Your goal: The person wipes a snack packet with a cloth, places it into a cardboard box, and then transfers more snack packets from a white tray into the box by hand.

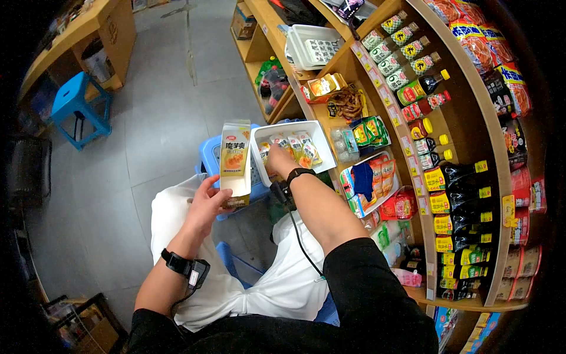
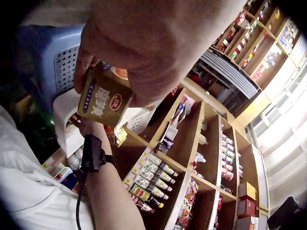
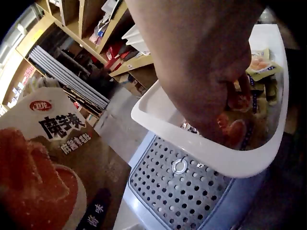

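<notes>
My left hand [image 1: 206, 203] grips a brown and white snack box [image 1: 236, 156] with a food picture and Chinese lettering, its fingers and thumb on either side in the left wrist view. The box stands tilted beside a white plastic bin [image 3: 240, 160]. Into that bin reaches my right hand [image 1: 280, 159], fingers bent down among small snack packets [image 1: 308, 150]. Its fingertips are partly hidden, and I cannot tell whether they hold a packet. Several packets lean against the bin's far side. Beneath bin and box is a blue stool [image 3: 182, 191] with a perforated top.
To the right, wooden shelves [image 1: 413, 177] hold bottled sauces [image 1: 454, 203] and bagged noodles [image 1: 471, 44]. A tray of red packets [image 1: 386, 171] and a white basket [image 1: 298, 56] sit near the bin. Another blue stool [image 1: 79, 100] stands on the grey tiled floor [image 1: 159, 112].
</notes>
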Motion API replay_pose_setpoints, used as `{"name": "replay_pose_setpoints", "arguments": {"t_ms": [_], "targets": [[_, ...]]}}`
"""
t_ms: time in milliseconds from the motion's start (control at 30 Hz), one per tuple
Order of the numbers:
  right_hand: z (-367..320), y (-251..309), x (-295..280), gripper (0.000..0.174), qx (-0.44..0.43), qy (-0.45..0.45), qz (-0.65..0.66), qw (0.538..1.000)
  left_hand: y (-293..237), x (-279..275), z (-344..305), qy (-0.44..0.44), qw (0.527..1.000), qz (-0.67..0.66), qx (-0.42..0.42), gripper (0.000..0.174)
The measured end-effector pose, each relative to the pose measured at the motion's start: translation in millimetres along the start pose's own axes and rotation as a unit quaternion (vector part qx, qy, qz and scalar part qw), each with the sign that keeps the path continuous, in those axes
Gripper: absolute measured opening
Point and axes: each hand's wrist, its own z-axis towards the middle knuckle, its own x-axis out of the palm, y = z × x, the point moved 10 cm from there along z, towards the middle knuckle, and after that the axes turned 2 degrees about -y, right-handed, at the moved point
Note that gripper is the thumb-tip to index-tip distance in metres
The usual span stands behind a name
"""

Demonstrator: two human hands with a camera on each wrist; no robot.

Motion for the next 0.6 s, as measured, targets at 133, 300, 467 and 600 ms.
{"name": "replay_pose_setpoints", "arguments": {"t_ms": [133, 300, 467, 600], "targets": [[6.6, -3.6, 5.2, 0.037, -0.011, 0.045, 0.002, 0.999, -0.3, 2.6, -1.7, 0.005, 1.000, -0.005, -0.006, 0.068], [7.3, 4.3, 3.0, 0.031, -0.042, 0.094, -0.002, 0.995, 1.1, 4.8, -3.0, 0.011, 1.000, -0.006, -0.006, 0.073], [7.6, 12.1, -16.0, 0.032, -0.106, 0.012, 0.019, 0.994, -2.8, 11.3, -6.6, 0.016, 1.000, 0.004, 0.002, 0.072], [14.0, -2.3, -30.8, 0.029, -0.098, -0.028, 0.045, 0.994, -0.2, 14.4, -5.7, 0.014, 1.000, 0.002, 0.006, 0.071]]}}
